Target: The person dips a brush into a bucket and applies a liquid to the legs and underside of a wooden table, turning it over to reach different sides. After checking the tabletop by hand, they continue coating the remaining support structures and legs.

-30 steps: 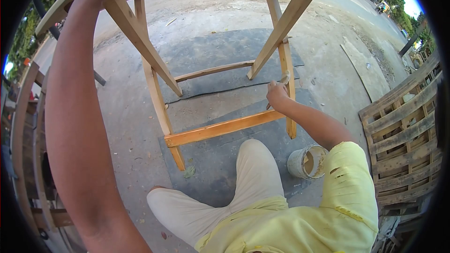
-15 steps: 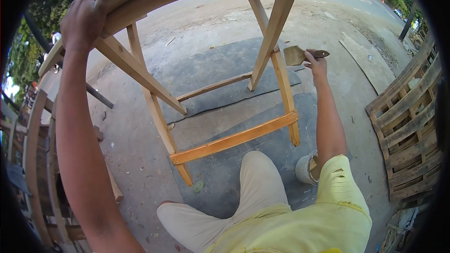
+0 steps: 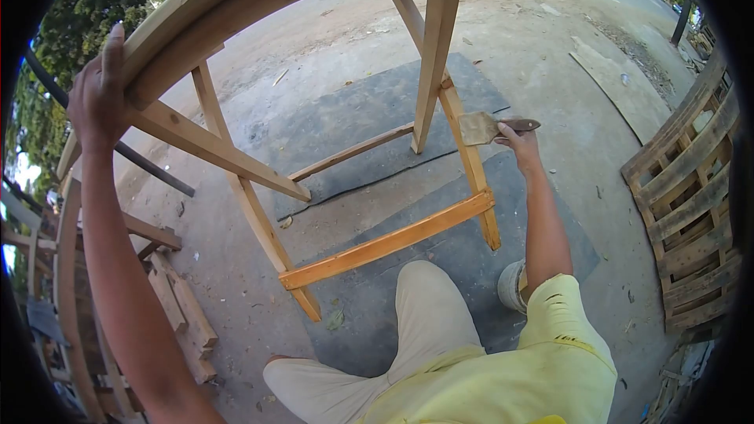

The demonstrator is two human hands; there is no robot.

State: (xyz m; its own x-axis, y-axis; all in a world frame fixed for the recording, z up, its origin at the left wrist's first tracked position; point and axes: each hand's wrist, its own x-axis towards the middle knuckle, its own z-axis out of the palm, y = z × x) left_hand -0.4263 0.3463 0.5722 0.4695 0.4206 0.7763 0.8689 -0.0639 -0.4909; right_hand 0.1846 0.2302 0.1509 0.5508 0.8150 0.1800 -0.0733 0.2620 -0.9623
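Note:
My left hand (image 3: pixel 100 102) grips the edge of the wooden table's top (image 3: pixel 228 12) at the upper left. In my right hand (image 3: pixel 521 146) is a wide paintbrush (image 3: pixel 479 129), its bristles against or just beside the right wooden leg (image 3: pixel 465 139). The crossed legs stand on a dark mat. A lower crossbar (image 3: pixel 389 240) joins the two near legs and looks more orange and glossy than the paler wood above. By my right forearm stands a bucket (image 3: pixel 511 286), partly hidden by the arm.
Dark mats (image 3: pixel 377 110) lie under the legs. A slatted pallet (image 3: pixel 691 204) leans at the right, with a flat board (image 3: pixel 616 86) on the ground beyond it. Short wood pieces (image 3: pixel 182 306) and a wooden frame (image 3: pixel 69 267) are at the left. A road runs along the back.
My right hand has moved down and left with the paintbrush, from beside the upper part of the right leg to lower along it. The view has shifted a little; my left hand keeps its grip.

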